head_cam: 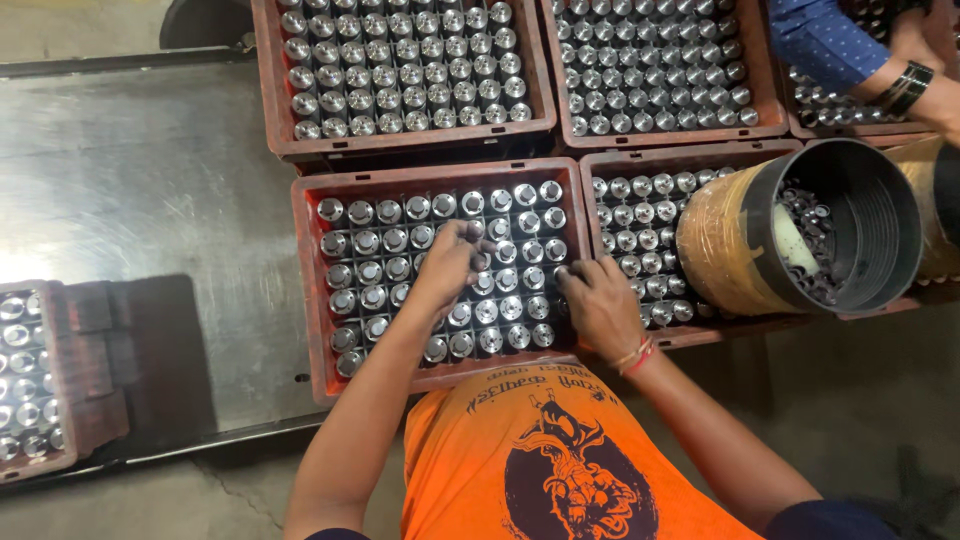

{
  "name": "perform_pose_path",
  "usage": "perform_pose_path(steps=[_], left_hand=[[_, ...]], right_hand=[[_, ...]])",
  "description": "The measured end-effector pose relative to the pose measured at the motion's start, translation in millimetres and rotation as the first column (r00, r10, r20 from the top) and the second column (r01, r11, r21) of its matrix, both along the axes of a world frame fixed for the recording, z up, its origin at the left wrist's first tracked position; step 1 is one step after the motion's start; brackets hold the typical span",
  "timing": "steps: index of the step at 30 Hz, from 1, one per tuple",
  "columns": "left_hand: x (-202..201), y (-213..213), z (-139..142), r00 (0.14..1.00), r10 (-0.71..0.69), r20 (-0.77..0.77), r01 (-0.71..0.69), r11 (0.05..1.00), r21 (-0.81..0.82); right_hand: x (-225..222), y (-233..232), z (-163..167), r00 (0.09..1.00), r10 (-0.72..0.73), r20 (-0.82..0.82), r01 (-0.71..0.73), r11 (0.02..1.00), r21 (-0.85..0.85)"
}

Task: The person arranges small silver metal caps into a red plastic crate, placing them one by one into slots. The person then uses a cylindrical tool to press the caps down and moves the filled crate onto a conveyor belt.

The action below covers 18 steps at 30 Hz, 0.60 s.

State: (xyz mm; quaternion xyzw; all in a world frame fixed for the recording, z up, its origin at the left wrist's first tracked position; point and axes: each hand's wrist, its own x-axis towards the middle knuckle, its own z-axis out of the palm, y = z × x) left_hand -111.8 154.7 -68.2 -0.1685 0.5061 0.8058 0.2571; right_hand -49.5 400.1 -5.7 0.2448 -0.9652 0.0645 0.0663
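A red plastic crate [308, 300] in front of me holds rows of short shiny metal cylinders [515, 305] standing on end. My left hand [448, 268] reaches into the middle of it, with fingertips pinched on one cylinder near the crate's upper middle. At the crate's right wall my right hand [600, 308] lies palm down. Its fingers curl in among the cylinders there, with the tips hidden. A red thread is tied around that wrist.
Three more red crates [270, 110] of cylinders surround this one, and another [70, 440] sits at the left edge. A black drum [870, 225] wrapped in brown tape lies on its side at the right, with parts inside. A co-worker's blue-sleeved arm [830, 40] reaches in at top right. A steel tabletop [140, 180] lies to the left.
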Motion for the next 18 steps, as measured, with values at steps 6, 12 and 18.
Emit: perform_pose_path(steps=[6,12,18], left_hand=[[2,2,10,0.981,-0.135,-0.136,0.128,0.990,-0.061],[6,13,21,0.941,-0.294,-0.168,0.265,0.948,-0.173],[10,2,19,0.960,-0.191,-0.202,0.155,0.971,-0.181]], right_hand=[[35,-7,-1,0.996,-0.071,0.055,0.061,0.986,0.157],[12,7,-11,0.998,-0.011,0.065,0.007,0.998,0.062],[24,-5,-15,0.988,-0.140,-0.058,0.142,0.990,0.027]])
